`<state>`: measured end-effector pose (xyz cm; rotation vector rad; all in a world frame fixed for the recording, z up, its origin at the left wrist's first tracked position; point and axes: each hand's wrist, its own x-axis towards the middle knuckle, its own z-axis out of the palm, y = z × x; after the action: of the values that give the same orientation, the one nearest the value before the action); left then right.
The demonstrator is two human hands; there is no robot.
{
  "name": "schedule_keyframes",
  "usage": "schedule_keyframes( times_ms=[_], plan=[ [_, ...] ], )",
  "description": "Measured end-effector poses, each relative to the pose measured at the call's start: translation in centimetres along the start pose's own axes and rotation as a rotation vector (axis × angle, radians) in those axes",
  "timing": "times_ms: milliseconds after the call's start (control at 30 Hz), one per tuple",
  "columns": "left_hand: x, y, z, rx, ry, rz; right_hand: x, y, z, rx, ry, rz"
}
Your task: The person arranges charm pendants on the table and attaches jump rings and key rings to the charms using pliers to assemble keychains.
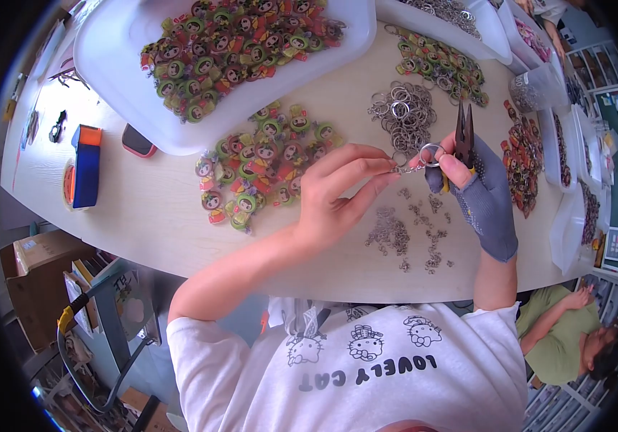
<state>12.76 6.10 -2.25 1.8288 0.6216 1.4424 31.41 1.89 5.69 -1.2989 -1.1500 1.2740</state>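
Observation:
My left hand (332,191) is bare, its thumb and fingertips pinching the end of a short chain (411,169). That chain runs to a metal split ring (431,154), which my right hand (487,209) grips between thumb and forefinger. A grey fingerless glove covers my right hand. It also holds needle-nose pliers (465,131), jaws pointing away from me. Just beyond both hands lies a pile of split rings with chains (404,115). Closer to me are small metal connectors (389,234) in loose heaps. Flat cartoon-figure charms (255,162) spread beside my left hand.
A large white tray (118,93) holds many charms. More charms lie at the back (442,65) and right (523,162). White bins (564,237) line the right edge. A phone (138,141) and a blue-orange box (87,165) sit left. A person in green (557,331) is at right.

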Motion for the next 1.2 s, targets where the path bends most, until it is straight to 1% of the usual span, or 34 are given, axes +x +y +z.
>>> schedule_keyframes(
  times_ms=[100, 200, 300, 333, 433, 567, 667, 767, 933, 1067, 1200],
  plan=[
    [0.1, 0.4, -0.5, 0.005, 0.044, 0.106, -0.6, -1.0, -0.3, -0.253, -0.083, 0.034],
    [0.0, 0.2, -1.1, 0.020, 0.075, 0.251, -1.7, -1.5, 0.6, -0.725, -0.068, -0.058],
    [0.2, 0.1, -0.9, 0.015, 0.147, 0.342, -2.6, -0.9, 1.2, -0.660, -0.119, -0.247],
    [0.2, -0.2, -0.9, 0.025, 0.151, 0.367, -2.5, -0.5, 1.4, -0.755, -0.137, -0.395],
    [0.1, -0.2, -1.3, 0.112, 0.103, 0.450, -2.8, 0.0, 2.0, -0.882, -0.110, -0.472],
    [0.2, -0.2, -1.5, 0.141, 0.080, 0.509, -3.2, 0.1, 2.7, -0.966, -0.070, -0.524],
    [0.2, -0.2, -1.5, 0.162, 0.066, 0.520, -3.5, 0.2, 2.9, -1.020, -0.054, -0.544],
    [0.0, -0.1, -1.6, 0.189, 0.043, 0.516, -3.8, 0.1, 3.1, -1.047, -0.037, -0.513],
    [0.2, 0.2, -1.8, 0.212, 0.035, 0.531, -4.1, 0.3, 3.4, -1.155, 0.025, -0.557],
    [0.2, -0.2, -1.4, 0.092, 0.039, 0.510, -4.2, 0.5, 3.1, -1.171, 0.002, -0.559],
    [0.2, -0.4, -1.0, 0.000, 0.020, 0.459, -4.2, 0.5, 2.8, -1.280, 0.043, -0.627]
  ],
)
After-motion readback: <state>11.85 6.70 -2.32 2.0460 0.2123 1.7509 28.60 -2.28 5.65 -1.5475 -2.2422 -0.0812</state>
